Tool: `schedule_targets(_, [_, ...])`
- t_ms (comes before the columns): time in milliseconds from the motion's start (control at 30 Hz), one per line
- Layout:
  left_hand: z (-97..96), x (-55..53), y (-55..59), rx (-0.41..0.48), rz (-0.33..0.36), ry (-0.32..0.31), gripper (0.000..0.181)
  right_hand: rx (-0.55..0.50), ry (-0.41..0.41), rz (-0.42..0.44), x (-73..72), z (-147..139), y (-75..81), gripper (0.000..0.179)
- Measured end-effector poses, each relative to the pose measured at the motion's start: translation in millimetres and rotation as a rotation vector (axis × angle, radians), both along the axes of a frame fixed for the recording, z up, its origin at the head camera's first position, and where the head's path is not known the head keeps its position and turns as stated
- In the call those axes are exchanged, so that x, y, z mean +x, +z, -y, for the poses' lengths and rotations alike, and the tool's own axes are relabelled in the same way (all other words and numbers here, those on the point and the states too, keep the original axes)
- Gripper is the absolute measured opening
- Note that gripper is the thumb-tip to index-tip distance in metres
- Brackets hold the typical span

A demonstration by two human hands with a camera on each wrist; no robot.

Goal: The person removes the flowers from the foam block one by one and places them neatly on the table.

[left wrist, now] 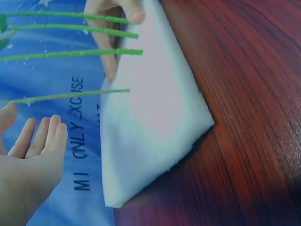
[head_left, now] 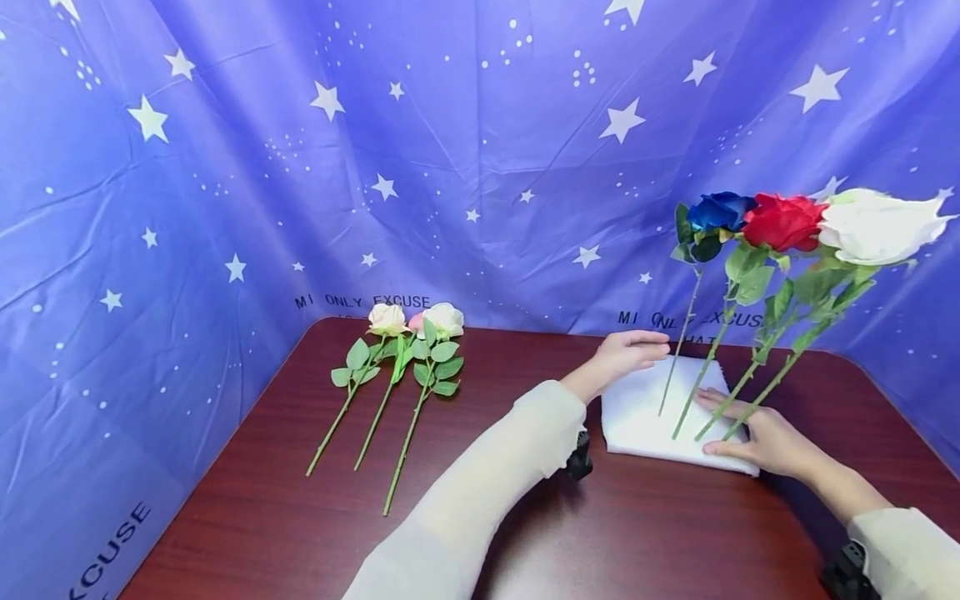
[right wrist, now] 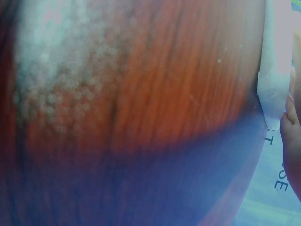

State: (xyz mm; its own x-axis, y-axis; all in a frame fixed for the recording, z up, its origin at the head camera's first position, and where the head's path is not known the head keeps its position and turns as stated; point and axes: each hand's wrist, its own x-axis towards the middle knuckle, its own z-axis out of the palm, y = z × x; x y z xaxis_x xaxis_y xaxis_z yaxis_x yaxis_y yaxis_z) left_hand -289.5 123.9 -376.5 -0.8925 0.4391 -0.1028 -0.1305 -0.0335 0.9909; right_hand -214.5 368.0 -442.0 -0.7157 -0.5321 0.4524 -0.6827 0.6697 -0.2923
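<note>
A white foam block (head_left: 645, 425) lies on the table, with several stems standing in it, leaning right. They carry a blue rose (head_left: 722, 212), a red rose (head_left: 786, 222) and a large white rose (head_left: 881, 227); the far right bloom partly overlaps others. My left hand (head_left: 628, 353) hovers by the block's back left, fingers extended, close to the blue rose's stem. In the left wrist view that hand (left wrist: 33, 160) holds nothing. My right hand (head_left: 776, 437) rests on the block's right side, thumb and fingers spread around the base of the right stems.
On the left of the dark red wooden table (head_left: 247, 492) lie a pale peach rose (head_left: 387, 319), a pink rose (head_left: 417, 323), mostly covered, and a white rose (head_left: 444, 320), stems toward me. A blue star-patterned curtain (head_left: 480, 167) surrounds the table's back and sides.
</note>
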Motion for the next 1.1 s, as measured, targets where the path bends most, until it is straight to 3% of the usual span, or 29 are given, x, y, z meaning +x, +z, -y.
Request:
schedule_targets(167, [-11.0, 8.7, 4.3, -0.108, -0.071, -0.016, 0.030, 0.002, 0.002, -0.008, -0.6, -2.7, 1.4, 0.077])
schedule_targets(367, [-14.4, 16.0, 3.2, -0.164, -0.135, 0.139, 0.018, -0.016, 0.017, -0.011, -1.6, -1.7, 1.6, 0.072])
schedule_targets(500, [-13.2, 17.5, 0.8, -0.169, -0.142, 0.169, 0.014, -0.018, 0.015, -0.016, -0.9, -0.3, 1.5, 0.071])
schedule_targets(733, [-13.1, 19.0, -2.7, -0.108, -0.167, 0.178, 0.013, -0.021, 0.009, -0.029, -0.3, 1.4, -0.1, 0.069])
schedule_targets(967, [-15.6, 20.8, -4.9, 0.068, -0.173, 0.214, 0.015, -0.017, -0.001, -0.024, 0.2, 1.6, 0.9, 0.069])
schedule_targets(1100, [-15.9, 22.2, -5.2, 0.105, -0.210, 0.215, 0.015, -0.017, 0.002, -0.024, 0.2, 1.2, 0.9, 0.069])
